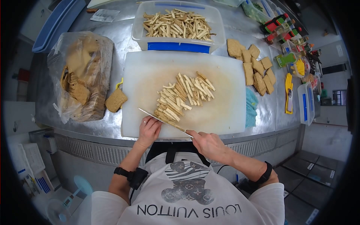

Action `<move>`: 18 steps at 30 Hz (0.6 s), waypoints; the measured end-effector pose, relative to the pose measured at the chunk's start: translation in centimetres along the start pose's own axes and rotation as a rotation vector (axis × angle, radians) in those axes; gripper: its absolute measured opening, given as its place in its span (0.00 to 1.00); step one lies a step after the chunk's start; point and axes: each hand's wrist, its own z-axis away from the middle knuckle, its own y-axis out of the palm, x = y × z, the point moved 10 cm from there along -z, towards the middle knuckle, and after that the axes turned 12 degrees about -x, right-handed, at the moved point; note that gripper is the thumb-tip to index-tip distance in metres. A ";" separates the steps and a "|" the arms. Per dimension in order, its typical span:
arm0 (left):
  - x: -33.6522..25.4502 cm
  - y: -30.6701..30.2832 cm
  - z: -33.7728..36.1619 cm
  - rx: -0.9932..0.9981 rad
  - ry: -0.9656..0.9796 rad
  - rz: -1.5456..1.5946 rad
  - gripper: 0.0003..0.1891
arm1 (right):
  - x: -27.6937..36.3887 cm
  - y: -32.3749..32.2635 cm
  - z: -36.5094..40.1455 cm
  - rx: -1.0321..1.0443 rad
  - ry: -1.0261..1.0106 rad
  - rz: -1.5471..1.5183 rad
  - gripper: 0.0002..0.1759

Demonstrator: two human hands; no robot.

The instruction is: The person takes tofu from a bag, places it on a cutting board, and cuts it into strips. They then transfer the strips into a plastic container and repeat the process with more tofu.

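Observation:
My right hand point(211, 145) is wrapped round the handle of a kitchen knife point(168, 123). Its blade slants up and left across the near edge of the white cutting board point(225, 116). Close against the near side of the blade, my left hand point(150, 129) has its fingers bent and pressed together; what lies under the fingertips is hidden. Just beyond the blade, a pile of pale brown-edged strips point(183, 93), which look like sliced dried tofu, lies on the board.
Behind the board stands a plastic tub point(219, 32) of similar strips. To the left are a plastic bag point(80, 77) of brown slabs and one loose slab point(116, 100). Several slabs point(258, 67), a teal cloth point(251, 107) and a yellow-handled tool point(288, 93) lie right.

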 end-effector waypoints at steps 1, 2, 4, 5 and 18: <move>0.1 0.1 0.1 -0.003 -0.004 0.008 0.11 | 0.1 0.0 -0.1 0.005 -0.001 0.006 0.19; 0.2 0.1 0.2 -0.005 -0.010 0.015 0.11 | 0.1 0.1 -0.2 0.020 0.003 0.021 0.18; 0.4 0.2 0.4 -0.003 -0.021 0.038 0.12 | 0.3 0.1 -0.4 0.051 0.011 0.051 0.18; 0.5 0.2 0.4 -0.003 -0.026 0.048 0.12 | 0.3 0.1 -0.5 0.047 0.011 0.042 0.18; 0.4 0.2 0.0 -0.008 -0.040 0.051 0.13 | -1.2 1.6 -1.8 -0.123 -0.096 -0.032 0.15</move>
